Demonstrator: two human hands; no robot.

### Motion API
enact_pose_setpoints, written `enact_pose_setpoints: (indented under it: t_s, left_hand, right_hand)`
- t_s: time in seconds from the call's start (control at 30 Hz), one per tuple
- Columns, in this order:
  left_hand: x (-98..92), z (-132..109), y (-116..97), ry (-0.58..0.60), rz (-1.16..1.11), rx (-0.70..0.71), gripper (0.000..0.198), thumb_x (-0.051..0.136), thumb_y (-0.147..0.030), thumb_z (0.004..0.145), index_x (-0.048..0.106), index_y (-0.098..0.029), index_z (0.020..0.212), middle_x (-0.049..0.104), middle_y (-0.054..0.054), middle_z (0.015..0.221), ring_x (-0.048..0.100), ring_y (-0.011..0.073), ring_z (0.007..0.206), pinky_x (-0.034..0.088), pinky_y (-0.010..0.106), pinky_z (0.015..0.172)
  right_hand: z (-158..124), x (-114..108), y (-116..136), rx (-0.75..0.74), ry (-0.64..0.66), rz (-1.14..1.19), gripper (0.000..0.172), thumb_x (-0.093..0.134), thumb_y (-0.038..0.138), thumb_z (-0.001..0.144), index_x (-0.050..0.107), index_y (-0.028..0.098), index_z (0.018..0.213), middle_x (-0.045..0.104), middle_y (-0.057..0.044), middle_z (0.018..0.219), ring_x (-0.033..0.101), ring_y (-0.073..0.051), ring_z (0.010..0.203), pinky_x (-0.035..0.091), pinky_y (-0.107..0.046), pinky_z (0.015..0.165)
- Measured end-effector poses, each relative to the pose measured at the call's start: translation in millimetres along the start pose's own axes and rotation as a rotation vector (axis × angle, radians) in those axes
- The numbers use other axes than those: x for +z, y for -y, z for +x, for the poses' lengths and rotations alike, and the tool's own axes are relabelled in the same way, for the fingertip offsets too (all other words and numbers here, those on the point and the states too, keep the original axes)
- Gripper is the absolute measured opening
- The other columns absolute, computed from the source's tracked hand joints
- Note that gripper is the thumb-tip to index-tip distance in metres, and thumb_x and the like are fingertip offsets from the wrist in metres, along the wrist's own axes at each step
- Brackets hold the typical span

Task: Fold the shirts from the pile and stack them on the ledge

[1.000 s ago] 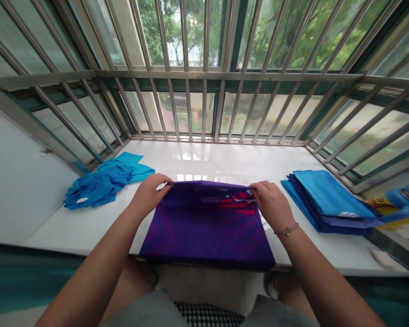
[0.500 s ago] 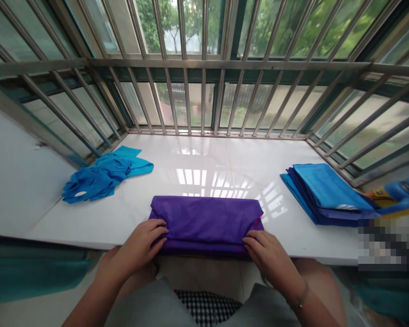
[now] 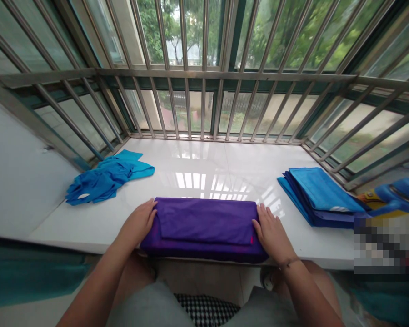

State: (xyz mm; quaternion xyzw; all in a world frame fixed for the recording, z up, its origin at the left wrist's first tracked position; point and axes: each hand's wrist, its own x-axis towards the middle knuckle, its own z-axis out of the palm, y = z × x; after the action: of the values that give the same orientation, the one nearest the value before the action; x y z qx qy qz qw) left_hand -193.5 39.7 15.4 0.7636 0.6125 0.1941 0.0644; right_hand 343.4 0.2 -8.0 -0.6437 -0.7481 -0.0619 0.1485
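Note:
A purple cloth [image 3: 204, 225], folded into a wide rectangle, lies at the front edge of the white ledge, with a small pink mark near its right end. My left hand [image 3: 141, 220] rests at the cloth's upper left corner, its fingers close together against the edge; whether they pinch fabric is hidden. On the opposite side, my right hand [image 3: 271, 231] lies with fingers spread and the thumb apart, touching the upper right edge of the cloth.
Crumpled blue cloth [image 3: 109, 176] sits at the left of the white ledge [image 3: 204, 159]. Folded blue cloths [image 3: 323, 190] are stacked at the right, beside a blue and yellow object [image 3: 395, 195]. Metal bars [image 3: 204, 75] line the window behind.
Both hands have moved from the lower sides of the purple cloth to its upper corners. The upper flap's side edges now lie inward, and the right hand's fingers have spread. The view has shifted slightly.

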Motion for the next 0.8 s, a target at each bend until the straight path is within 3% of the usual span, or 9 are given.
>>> enact_pose_setpoints:
  t_s: [0.1, 0.2, 0.3, 0.4, 0.47, 0.57, 0.7, 0.8]
  left_hand:
    - [-10.1, 21.5, 11.2, -0.009, -0.044, -0.008, 0.05, 0.043, -0.039, 0.105, 0.072, -0.014, 0.137, 0.073, 0.02, 0.145, 0.07, 0.0321, 0.134, 0.051, 0.053, 0.121]
    - [-24.2, 46.5, 2.5, 0.059, -0.096, 0.056, 0.046, 0.055, -0.044, 0.097, 0.074, -0.018, 0.131, 0.078, 0.017, 0.135, 0.072, 0.0325, 0.127, 0.055, 0.051, 0.115]
    - [-38.0, 57.8, -18.3, 0.036, -0.066, 0.036, 0.037, 0.058, -0.043, 0.096, 0.075, -0.021, 0.118, 0.081, 0.014, 0.116, 0.075, 0.0315, 0.112, 0.056, 0.046, 0.105]
    - [-42.3, 47.7, -38.5, 0.007, -0.005, -0.155, 0.027, 0.054, -0.043, 0.099, 0.073, -0.024, 0.105, 0.078, 0.008, 0.09, 0.074, 0.0273, 0.087, 0.055, 0.037, 0.081]
    - [-36.7, 34.0, -46.9, 0.026, -0.006, -0.274, 0.026, 0.056, -0.046, 0.099, 0.07, -0.025, 0.104, 0.075, 0.004, 0.08, 0.072, 0.0256, 0.075, 0.049, 0.033, 0.07]
    - [-20.6, 14.8, -50.2, 0.033, -0.07, -0.345, 0.025, 0.059, -0.047, 0.097, 0.069, -0.026, 0.105, 0.074, 0.001, 0.075, 0.071, 0.0248, 0.069, 0.046, 0.032, 0.066]
    - [-4.6, 2.0, -44.1, -0.014, -0.167, -0.38, 0.027, 0.057, -0.047, 0.097, 0.069, -0.025, 0.108, 0.073, 0.0, 0.075, 0.072, 0.0238, 0.071, 0.048, 0.031, 0.068]
    - [-2.3, -1.3, -38.1, -0.042, -0.203, -0.442, 0.031, 0.055, -0.05, 0.098, 0.07, -0.025, 0.109, 0.076, 0.002, 0.082, 0.074, 0.024, 0.076, 0.049, 0.032, 0.07]
  right_hand:
    - [20.1, -10.3, -7.0, -0.07, -0.042, 0.047, 0.054, 0.039, 0.031, 0.112, 0.054, 0.011, 0.159, 0.06, -0.024, 0.158, 0.059, -0.037, 0.146, 0.052, -0.06, 0.116]
    - [46.9, -31.3, -7.9, -0.13, -0.026, 0.113, 0.045, 0.044, 0.024, 0.107, 0.064, 0.013, 0.146, 0.069, -0.021, 0.146, 0.068, -0.031, 0.133, 0.056, -0.049, 0.111]
    - [59.8, -55.8, -8.0, 0.078, 0.005, 0.135, 0.033, 0.049, 0.032, 0.105, 0.072, 0.017, 0.122, 0.079, -0.016, 0.116, 0.076, -0.029, 0.105, 0.059, -0.041, 0.091]
    - [52.1, -70.3, -5.2, 0.373, 0.091, 0.217, 0.03, 0.055, 0.047, 0.104, 0.072, 0.022, 0.102, 0.079, -0.009, 0.087, 0.076, -0.027, 0.081, 0.054, -0.036, 0.072]
    - [41.7, -70.1, 1.2, 0.482, 0.177, 0.322, 0.029, 0.061, 0.052, 0.099, 0.069, 0.024, 0.096, 0.077, -0.007, 0.078, 0.076, -0.027, 0.075, 0.05, -0.035, 0.066]
    - [31.3, -59.4, 16.2, 0.538, 0.2, 0.42, 0.026, 0.07, 0.05, 0.092, 0.064, 0.025, 0.096, 0.076, -0.005, 0.075, 0.076, -0.028, 0.074, 0.049, -0.034, 0.065]
    - [33.2, -42.5, 32.1, 0.574, 0.114, 0.458, 0.024, 0.074, 0.04, 0.085, 0.059, 0.026, 0.096, 0.072, -0.002, 0.072, 0.074, -0.026, 0.07, 0.049, -0.034, 0.063]
    - [37.3, -34.5, 35.9, 0.605, 0.027, 0.685, 0.026, 0.072, 0.044, 0.083, 0.054, 0.028, 0.094, 0.07, -0.001, 0.074, 0.072, -0.025, 0.07, 0.053, -0.035, 0.061]
